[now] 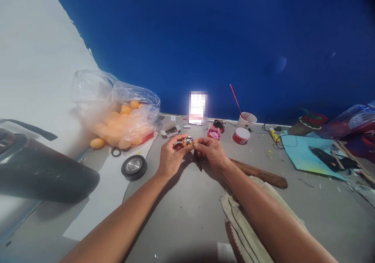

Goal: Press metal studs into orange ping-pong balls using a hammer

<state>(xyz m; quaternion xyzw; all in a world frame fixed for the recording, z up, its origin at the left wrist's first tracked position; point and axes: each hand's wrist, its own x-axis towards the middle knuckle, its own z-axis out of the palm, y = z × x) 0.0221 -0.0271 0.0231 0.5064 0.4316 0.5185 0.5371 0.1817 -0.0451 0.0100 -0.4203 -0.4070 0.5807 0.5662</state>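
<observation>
A small shiny ball [188,141], mirror-like with gold and silver on it, is held between the thumb and fingers of my left hand [172,156]. Close against the ball's right side, my right hand [211,153] has thumb and forefinger pinched together. Whatever lies in that pinch is too small to make out. Just behind my left hand, a small open box [171,132] contains several tiny shiny pieces. A thin dark pointed thing [199,165] shows below my right hand.
On the left are a bag of orange balls [117,126], a black round weight-like disc [134,166] and a large dark cylinder [49,169]. Behind stand a bright screen [197,107], a red-and-white tub [241,135] and a cup [247,119]. Cloth [243,216] and a wooden stick [260,173] lie right.
</observation>
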